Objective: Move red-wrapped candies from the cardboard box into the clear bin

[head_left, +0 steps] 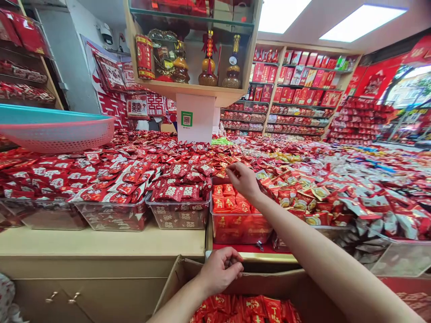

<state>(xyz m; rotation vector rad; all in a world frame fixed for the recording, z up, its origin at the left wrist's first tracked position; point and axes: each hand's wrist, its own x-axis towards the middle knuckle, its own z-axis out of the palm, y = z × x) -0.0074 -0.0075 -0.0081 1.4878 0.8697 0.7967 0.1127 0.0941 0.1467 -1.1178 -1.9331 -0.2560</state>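
Observation:
My right hand (243,181) reaches forward over a clear plastic bin (235,226) of red and gold wrapped candies, fingers pinched together at the pile of red candy packets (188,170) behind it; what it pinches is too small to name. My left hand (220,269) is curled closed on the far rim of a cardboard box (175,280) near me. The box holds red packets (249,309).
Clear bins (114,215) heaped with red wrapped sweets cover the counter. A pink and teal basket (57,128) sits at the left. A beige cabinet (94,264) stands below. A white pillar with a QR code (186,119) and shelves of red boxes (296,89) stand behind.

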